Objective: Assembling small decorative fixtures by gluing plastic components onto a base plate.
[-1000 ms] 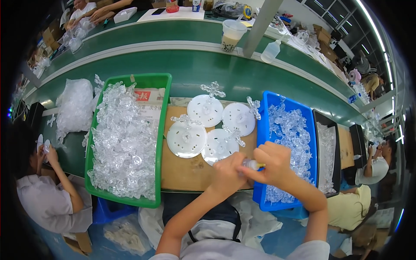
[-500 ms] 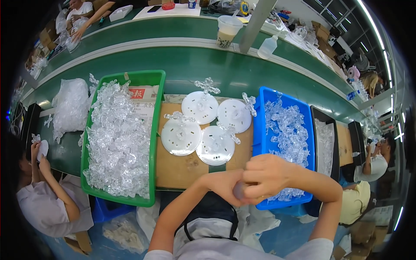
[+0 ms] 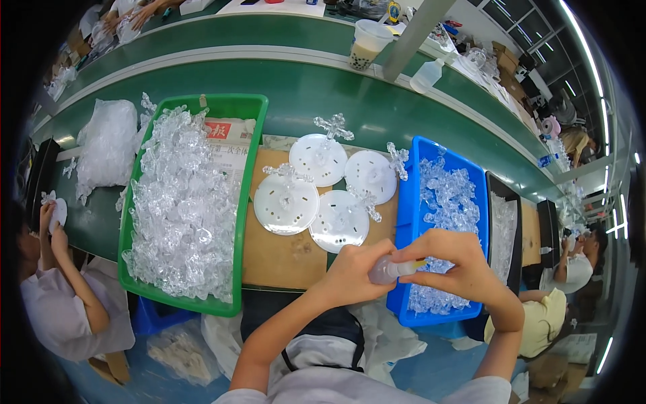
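At the far left, a co-worker (image 3: pixel 70 303) holds a round white plate (image 3: pixel 59 211), and near it a bulging plastic bag (image 3: pixel 104 151) lies on the green counter (image 3: pixel 289 101). Next comes a green tray (image 3: pixel 239 104) heaped with clear plastic bits (image 3: pixel 182 209), a sheet of newspaper (image 3: pixel 231 155) showing at one side; the heap is so full that a knock from an elbow could spill some. On the brown board (image 3: pixel 269 266) sit four white discs (image 3: pixel 282 219), each with a clear cross (image 3: pixel 333 126) at or over its edge; how firmly these are fixed I cannot tell, but a brushing wrist could shift one. Just in front of the discs, the left hand (image 3: pixel 356 273) has its fingers wrapped around a small cloudy bottle (image 3: pixel 383 271), which lies on its side between the two hands, neck toward the right. The right hand (image 3: pixel 461 266) curves thumb and forefinger about that neck, close to a yellow tip (image 3: pixel 420 264); whether they pinch it, I cannot tell. Too hard a squeeze could push out whatever the bottle holds, while a loose grip could let it slip. Since the right hand is over the blue tray (image 3: pixel 406 222), anything dropped could land among the clear pieces (image 3: pixel 447 195) inside.
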Demonstrator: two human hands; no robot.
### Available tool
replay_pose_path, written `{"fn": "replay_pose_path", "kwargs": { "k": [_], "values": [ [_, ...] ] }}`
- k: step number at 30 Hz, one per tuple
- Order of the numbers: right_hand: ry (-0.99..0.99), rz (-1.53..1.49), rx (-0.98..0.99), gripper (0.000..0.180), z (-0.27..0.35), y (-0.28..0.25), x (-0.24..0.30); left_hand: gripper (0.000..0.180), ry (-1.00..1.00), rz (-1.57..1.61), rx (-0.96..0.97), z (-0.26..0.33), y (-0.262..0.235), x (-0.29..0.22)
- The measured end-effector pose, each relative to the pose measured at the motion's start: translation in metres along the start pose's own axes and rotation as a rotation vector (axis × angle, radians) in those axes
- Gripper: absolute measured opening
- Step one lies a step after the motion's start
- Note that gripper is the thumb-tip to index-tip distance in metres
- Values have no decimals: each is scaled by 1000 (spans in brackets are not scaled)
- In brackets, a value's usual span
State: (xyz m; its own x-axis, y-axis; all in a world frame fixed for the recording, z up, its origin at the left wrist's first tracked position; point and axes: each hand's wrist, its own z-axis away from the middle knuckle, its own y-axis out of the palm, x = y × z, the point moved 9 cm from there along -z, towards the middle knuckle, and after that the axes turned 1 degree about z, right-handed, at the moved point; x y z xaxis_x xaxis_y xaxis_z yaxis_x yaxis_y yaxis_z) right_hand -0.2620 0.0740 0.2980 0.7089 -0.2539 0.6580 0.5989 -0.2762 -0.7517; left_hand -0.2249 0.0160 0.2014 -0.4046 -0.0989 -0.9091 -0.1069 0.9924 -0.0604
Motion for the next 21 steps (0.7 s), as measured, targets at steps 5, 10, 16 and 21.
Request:
{"fn": "replay_pose_path", "kwargs": {
  "k": [5,10,16,21],
  "values": [
    [50,13,24,22,-2,-1,-2,30,51,-28,-42,-3,-3,-8],
    [-47,107,-14,21,-3,-1,7,30,101,-75,-82,-4,-2,-9],
    [-62,198,-11,22,0,0,10,30,124,-200,-137,0,-5,-12],
    [-42,265,16,24,2,3,11,29,134,-204,-127,1,-2,-12]
  ]
}}
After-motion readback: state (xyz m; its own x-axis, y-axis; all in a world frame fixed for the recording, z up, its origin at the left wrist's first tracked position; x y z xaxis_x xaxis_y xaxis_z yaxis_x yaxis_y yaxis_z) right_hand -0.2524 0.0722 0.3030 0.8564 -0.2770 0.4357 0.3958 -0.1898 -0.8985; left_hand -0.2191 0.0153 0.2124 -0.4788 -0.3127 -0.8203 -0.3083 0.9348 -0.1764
